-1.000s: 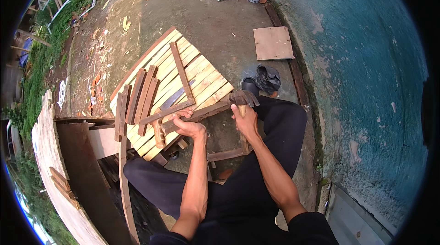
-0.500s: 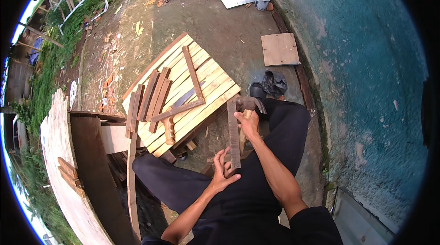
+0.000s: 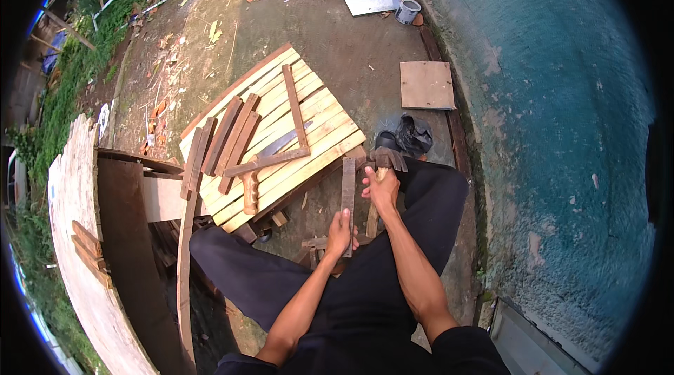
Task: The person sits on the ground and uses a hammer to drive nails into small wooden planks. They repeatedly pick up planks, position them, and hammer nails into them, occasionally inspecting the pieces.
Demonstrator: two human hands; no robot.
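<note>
My left hand (image 3: 340, 233) is wrapped round the lower part of a dark wooden strip (image 3: 348, 182), which stands between my knees. In my right hand (image 3: 382, 192) is a claw hammer (image 3: 388, 159), gripped by its wooden handle close under the head. The hammer head is beside the strip's upper end. Ahead and to the left, a slatted wooden tabletop (image 3: 326, 119) carries a handsaw (image 3: 250, 194) and two strips forming an L (image 3: 277, 161), which partly cover the saw blade. Several short wooden strips (image 3: 223, 135) lie on its left side.
A rough-edged board (image 3: 77, 185) and a long curved strip (image 3: 184, 270) stand at my left. The blue-green wall (image 3: 547, 129) runs along the right. On the ground are a square wooden panel (image 3: 427, 85), a black plastic bag (image 3: 414, 136) and a grey bucket (image 3: 407, 11).
My left hand, open beside the strip's lower end before, has closed round it. My right hand with the hammer has shifted slightly away from the strip.
</note>
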